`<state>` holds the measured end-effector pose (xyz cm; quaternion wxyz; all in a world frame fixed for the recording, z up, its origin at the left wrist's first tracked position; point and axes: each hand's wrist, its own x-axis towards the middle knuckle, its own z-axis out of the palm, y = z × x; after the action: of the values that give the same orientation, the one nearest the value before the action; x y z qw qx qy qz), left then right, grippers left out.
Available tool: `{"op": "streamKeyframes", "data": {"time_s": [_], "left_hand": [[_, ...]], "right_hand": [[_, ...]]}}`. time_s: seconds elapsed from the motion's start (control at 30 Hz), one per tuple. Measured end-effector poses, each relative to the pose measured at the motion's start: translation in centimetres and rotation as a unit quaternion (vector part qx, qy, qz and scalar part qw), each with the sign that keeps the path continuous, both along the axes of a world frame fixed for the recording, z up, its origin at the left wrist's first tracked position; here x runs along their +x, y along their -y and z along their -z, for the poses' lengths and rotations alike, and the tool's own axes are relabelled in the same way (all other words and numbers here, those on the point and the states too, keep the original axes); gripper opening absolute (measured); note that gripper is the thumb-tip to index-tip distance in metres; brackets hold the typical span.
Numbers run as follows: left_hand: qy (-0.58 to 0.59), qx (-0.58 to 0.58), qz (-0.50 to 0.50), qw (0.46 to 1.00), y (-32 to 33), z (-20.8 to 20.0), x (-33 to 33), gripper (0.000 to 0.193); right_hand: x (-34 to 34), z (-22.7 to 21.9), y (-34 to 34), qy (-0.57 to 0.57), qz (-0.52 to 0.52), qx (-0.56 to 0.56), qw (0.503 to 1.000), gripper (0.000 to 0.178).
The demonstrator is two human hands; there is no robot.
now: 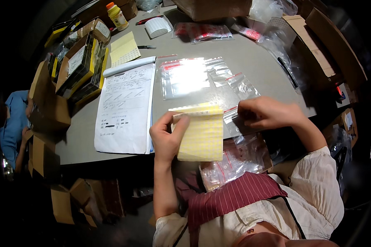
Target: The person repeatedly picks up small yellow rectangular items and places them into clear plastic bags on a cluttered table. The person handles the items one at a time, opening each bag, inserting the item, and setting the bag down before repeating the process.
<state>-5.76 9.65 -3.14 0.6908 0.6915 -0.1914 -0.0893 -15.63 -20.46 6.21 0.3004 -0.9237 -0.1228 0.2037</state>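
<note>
Clearly, the left hand point(167, 133) is gripping a sheet of yellow stickers point(202, 142), thumb on top and the fingers mostly hidden beneath; the sheet sits near the middle of the view, over the table's near edge. Clock directions here run from that sheet. At two o'clock, the right hand point(264, 112) is curled with its fingertips drawn together above a small clear bag point(231, 118); whether it pinches anything cannot be told, since the fingers cover part of the bag.

At four o'clock lies a pile of clear bags point(235, 164), its lower side cut off from sight by the maroon apron point(235, 197). At one o'clock, another small bag point(242, 87) lies flat on the table point(272, 88). Toward twelve, glare washes out the middle of a stack of larger bags point(181, 82). At ten o'clock is a notepad point(125, 103), its handwriting too small to make out.

Farther off at eleven are a second yellow sheet point(125, 47) and a bottle point(117, 18). At twelve, a cardboard box point(212, 9) is cropped by the upper edge. At nine, a blue-clothed co-worker point(14, 119) is partly hidden behind cartons point(49, 101).
</note>
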Motion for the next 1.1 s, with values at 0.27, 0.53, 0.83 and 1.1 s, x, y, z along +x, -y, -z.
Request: {"op": "streamKeyframes", "data": {"time_s": [0.27,0.53,0.83,1.1], "left_hand": [[-0.01,-0.009,0.037,0.999,-0.1,-0.4,-0.2,0.013],[0.072,-0.004,0.052,0.996,-0.5,0.0,-0.2,0.011],[0.017,-0.002,0.028,0.999,-0.5,0.7,0.0,0.015],[-0.006,-0.023,0.012,1.0,-0.3,0.2,0.2,0.017]], "right_hand": [[-1.4,3.0,-0.6,0.163,-0.013,-0.185,0.969,0.032],[4.2,-1.0,-2.4,0.115,-0.008,0.039,0.993,0.028],[3.3,2.5,-4.4,0.342,-0.055,-0.028,0.938,0.029],[5.4,2.4,-2.8,0.37,-0.019,0.065,0.927,0.027]]}}
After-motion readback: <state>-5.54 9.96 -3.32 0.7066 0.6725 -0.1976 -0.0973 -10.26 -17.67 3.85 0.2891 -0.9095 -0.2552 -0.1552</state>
